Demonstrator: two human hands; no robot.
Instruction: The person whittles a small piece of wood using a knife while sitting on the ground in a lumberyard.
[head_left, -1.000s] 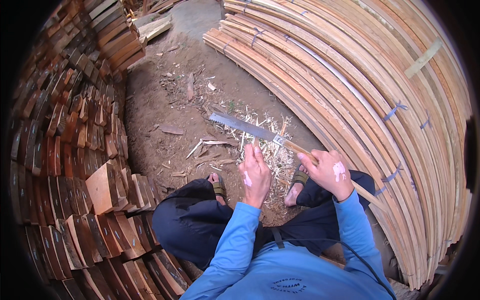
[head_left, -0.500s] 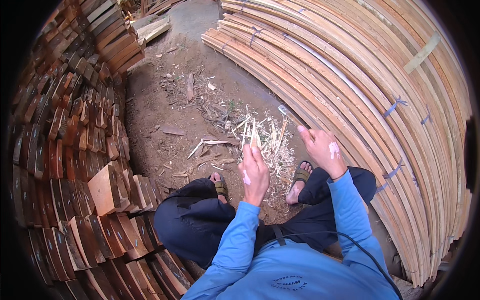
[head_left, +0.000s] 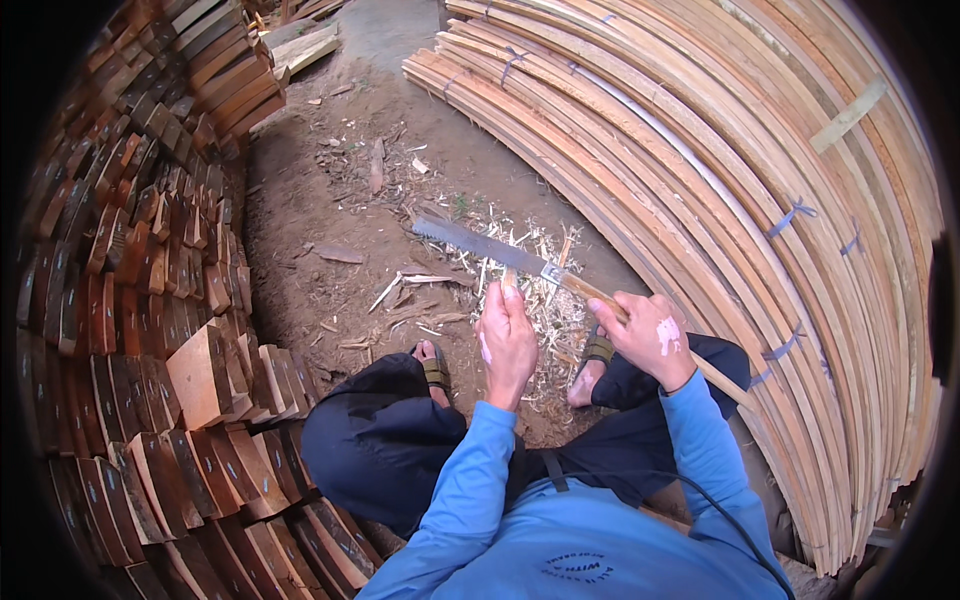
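Note:
My right hand (head_left: 648, 333) grips the wooden handle of a long flat-bladed knife (head_left: 482, 245); the blade points up and to the left, level above the ground. My left hand (head_left: 507, 335) is closed around a thin stick of wood (head_left: 509, 283) held upright, its top just under the blade near the handle. Below both hands lies a heap of pale wood shavings (head_left: 548, 310) on the dirt. I am squatting, with my sandalled feet (head_left: 432, 366) on either side of the shavings.
A big stack of long curved wooden slats (head_left: 760, 200), tied with blue bands, fills the right side. Stacked short reddish wood blocks (head_left: 150, 300) wall in the left. Bare dirt (head_left: 330, 200) with scattered chips lies ahead between them.
The knife was level a second ago, swung out of sight half a second ago, and is now back level over the stick. My left hand stays in place.

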